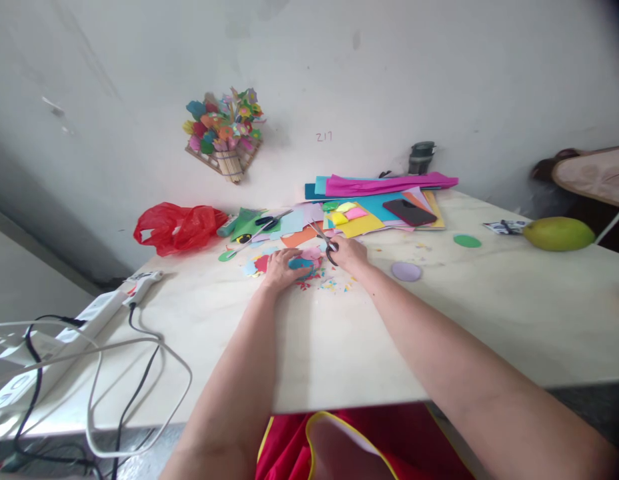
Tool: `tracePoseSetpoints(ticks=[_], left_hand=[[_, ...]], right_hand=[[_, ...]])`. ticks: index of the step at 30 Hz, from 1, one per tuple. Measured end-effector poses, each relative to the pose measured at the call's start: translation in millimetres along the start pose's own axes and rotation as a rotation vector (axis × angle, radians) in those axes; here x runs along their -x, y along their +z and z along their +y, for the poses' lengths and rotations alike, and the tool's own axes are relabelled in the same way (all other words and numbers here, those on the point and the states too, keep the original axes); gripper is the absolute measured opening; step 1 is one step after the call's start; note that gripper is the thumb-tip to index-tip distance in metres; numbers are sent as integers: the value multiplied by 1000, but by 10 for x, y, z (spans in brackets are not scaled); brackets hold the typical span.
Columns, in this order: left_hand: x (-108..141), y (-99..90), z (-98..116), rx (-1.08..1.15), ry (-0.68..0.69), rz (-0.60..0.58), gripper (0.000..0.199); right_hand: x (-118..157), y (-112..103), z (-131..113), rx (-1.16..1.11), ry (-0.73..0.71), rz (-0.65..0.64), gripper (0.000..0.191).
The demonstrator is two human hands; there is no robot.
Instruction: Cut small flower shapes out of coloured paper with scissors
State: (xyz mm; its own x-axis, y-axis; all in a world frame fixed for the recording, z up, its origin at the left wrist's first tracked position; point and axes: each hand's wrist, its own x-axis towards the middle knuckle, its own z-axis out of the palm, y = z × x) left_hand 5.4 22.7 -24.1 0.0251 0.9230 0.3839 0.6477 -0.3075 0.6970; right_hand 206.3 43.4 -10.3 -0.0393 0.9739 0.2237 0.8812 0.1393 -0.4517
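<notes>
My right hand (pixel 350 255) is closed around the black handle of a pair of scissors (pixel 319 233), whose blades point away and to the left. Just left of it, my left hand (pixel 281 269) lies over colored paper cut-outs, thumb and fingers apart. A blue paper cut-out (pixel 300 265) shows between its thumb and forefinger. Under and beside that hand are a red paper piece (pixel 261 264) and a pink paper piece (pixel 311 254). Tiny paper scraps (pixel 331 285) are scattered in front of the scissors.
Behind the hands lie stacked colored sheets (pixel 369 227), a phone (pixel 409 212) and a second pair of scissors (pixel 269 221). A red plastic bag (pixel 177 227) sits left. Cables trail from a power strip (pixel 89 320). A purple paper circle (pixel 406 271) and a mango (pixel 558 234) lie right.
</notes>
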Motion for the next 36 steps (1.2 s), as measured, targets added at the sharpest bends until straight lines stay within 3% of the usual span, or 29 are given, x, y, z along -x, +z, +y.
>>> tracePoseSetpoints(ticks=[6,15,23,36], left_hand=[[12,-59,-16,-102,-79,-22,51],[-16,4,-70,-223,-73,-49,43],[-35,34,-81,-255,80,43,43],[-79,52,-90,-222,7,123,36]], right_hand=[[-21,7,6,-7,15,-12,39],[-23,19,5,28,22,-16,38],[-29,38,18,53,16,-14,39],[25,-50,-92,113,8,19,38]])
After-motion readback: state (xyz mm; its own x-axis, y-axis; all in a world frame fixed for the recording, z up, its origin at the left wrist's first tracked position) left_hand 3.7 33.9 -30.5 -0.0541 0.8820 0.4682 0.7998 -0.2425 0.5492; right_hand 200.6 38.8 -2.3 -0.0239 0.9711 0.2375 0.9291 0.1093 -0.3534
